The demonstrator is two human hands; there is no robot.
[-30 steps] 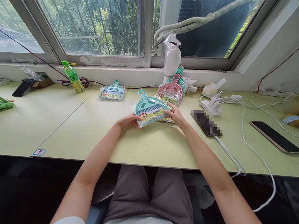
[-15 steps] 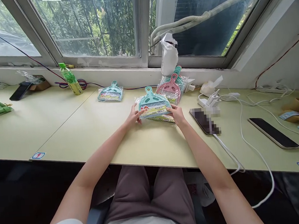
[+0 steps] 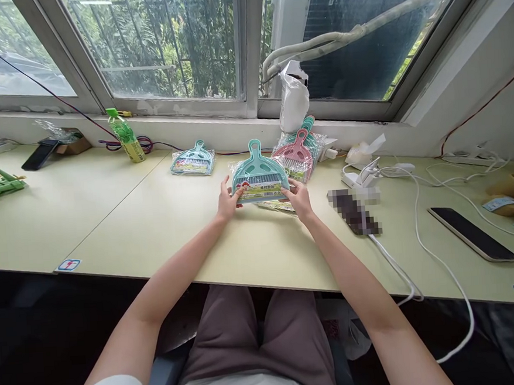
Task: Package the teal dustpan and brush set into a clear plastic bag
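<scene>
Between my two hands is a teal mini dustpan and brush set [image 3: 259, 172] in clear wrapping with a printed label, its handle pointing up. My left hand [image 3: 228, 201] grips its left lower edge, thumb in front. On the right lower edge, my right hand [image 3: 298, 198] is closed the same way. Part of another wrapped set [image 3: 280, 207] shows below and behind it on the table. Behind to the right, a pink set [image 3: 296, 154] leans on several teal ones [image 3: 309, 131]. One more teal set [image 3: 193, 160] lies at the back left.
A green bottle [image 3: 125, 135] stands at the back left. To the right lie a blurred-out phone [image 3: 353, 212], a dark phone [image 3: 472, 233], white cables [image 3: 420, 228] and a charger [image 3: 357, 176]. A white plastic-wrapped item [image 3: 293, 99] stands by the window. The table's front edge [image 3: 263, 283] crosses above my lap.
Both hands have tilted the held dustpan set more upright and shifted it slightly left. The view has moved a little; the other things stay in place.
</scene>
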